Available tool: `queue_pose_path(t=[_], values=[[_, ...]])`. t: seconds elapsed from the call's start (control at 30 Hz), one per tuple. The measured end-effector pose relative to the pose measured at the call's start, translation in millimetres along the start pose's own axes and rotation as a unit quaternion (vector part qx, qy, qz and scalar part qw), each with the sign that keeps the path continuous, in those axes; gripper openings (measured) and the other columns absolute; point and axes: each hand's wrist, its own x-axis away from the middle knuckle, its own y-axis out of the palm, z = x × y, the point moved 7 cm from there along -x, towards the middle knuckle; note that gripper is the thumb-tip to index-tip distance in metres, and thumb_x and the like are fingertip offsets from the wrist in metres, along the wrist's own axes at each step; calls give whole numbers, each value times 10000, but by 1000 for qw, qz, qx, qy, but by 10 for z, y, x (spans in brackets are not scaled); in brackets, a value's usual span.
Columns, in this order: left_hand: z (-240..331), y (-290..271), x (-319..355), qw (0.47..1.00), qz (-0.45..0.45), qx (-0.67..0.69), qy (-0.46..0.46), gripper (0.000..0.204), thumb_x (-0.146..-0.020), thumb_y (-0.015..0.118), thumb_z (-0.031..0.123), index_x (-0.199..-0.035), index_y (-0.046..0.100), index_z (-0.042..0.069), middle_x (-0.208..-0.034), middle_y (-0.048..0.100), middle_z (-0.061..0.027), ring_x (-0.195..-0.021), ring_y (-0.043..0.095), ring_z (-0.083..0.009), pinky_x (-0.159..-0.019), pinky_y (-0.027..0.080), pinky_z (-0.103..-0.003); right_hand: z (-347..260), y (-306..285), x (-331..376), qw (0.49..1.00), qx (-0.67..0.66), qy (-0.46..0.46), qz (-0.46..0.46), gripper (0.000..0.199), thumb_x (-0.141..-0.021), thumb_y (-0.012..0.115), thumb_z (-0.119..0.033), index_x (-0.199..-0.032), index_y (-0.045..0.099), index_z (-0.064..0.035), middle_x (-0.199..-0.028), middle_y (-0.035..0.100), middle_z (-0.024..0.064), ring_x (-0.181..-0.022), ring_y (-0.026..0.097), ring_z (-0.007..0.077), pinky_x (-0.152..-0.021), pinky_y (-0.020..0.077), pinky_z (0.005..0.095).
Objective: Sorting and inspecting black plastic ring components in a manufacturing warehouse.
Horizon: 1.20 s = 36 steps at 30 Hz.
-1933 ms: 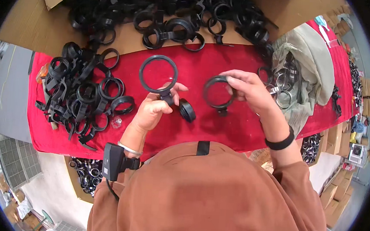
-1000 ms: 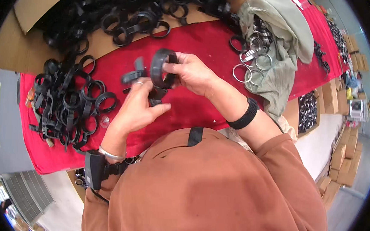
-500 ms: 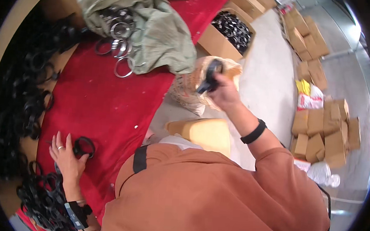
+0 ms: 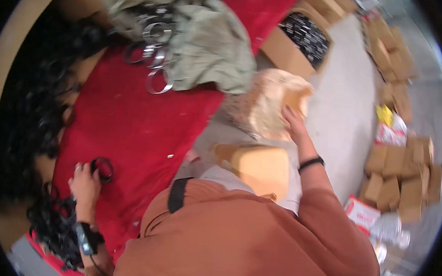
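On the red cloth at the left, my left hand point(image 4: 85, 184) is closed on the edge of a black ring-shaped clamp point(image 4: 103, 170). My right hand point(image 4: 295, 121) reaches over the mouth of a crumpled, pale tan sack point(image 4: 267, 97). Its fingers look stretched out, slightly blurred, with no ring visible in them; the sack's contents cannot be made out. Shiny metal rings point(image 4: 160, 81) lie at the edge of a grey-green cloth bag point(image 4: 207, 47) farther up the table.
Black rings point(image 4: 58, 224) heap beside my left wrist, with a dark pile point(image 4: 32, 125) along the left side. A yellow stool-like block point(image 4: 262, 166) stands below the sack. A carton point(image 4: 288, 50) of black parts sits beyond it. Cardboard boxes point(image 4: 396, 165) line the right.
My right hand has moved down to the sack's mouth, and the black ring it held is out of sight. My left fingers have drawn in from spread to curled at the ring clamp.
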Motion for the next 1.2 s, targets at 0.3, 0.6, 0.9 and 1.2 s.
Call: queue_pose_path(t=[0.3,0.6,0.9,1.2], values=[[-450,-513,334,979,193,-15,-66,201,-800,604,235,-932,575,86,-962,575,-66,-920,561,-255,-719,436,-430,-1483,612,-19,744,605,-268,97,327,-772,621,-272,-972,619,-13,-856,630,228,-841,605,384,-757,467,454],[-2221,-706,1479,915,144,-147,-346,433,-803,601,176,-1210,498,69,-1258,473,-97,-1180,432,-284,-988,293,-461,-2861,3280,1579,713,227,-613,-253,242,-837,567,-155,-1031,604,-14,-956,629,189,-905,600,340,-787,479,383],[-863,-817,1198,905,341,227,-120,461,-670,651,28,-1111,518,-1,-1161,487,-174,-1131,429,-357,-984,325,-441,-2446,4846,1081,609,546,-556,-146,148,-756,544,-78,-870,573,12,-892,611,230,-830,619,384,-702,509,452],[-44,-197,636,752,90,653,6,360,-814,631,176,-1097,511,-12,-966,620,-145,-992,558,-293,-944,381,-448,-2201,4993,3265,543,278,-238,-756,262,-850,596,-154,-1050,615,14,-846,647,81,-760,575,118,-692,481,281]])
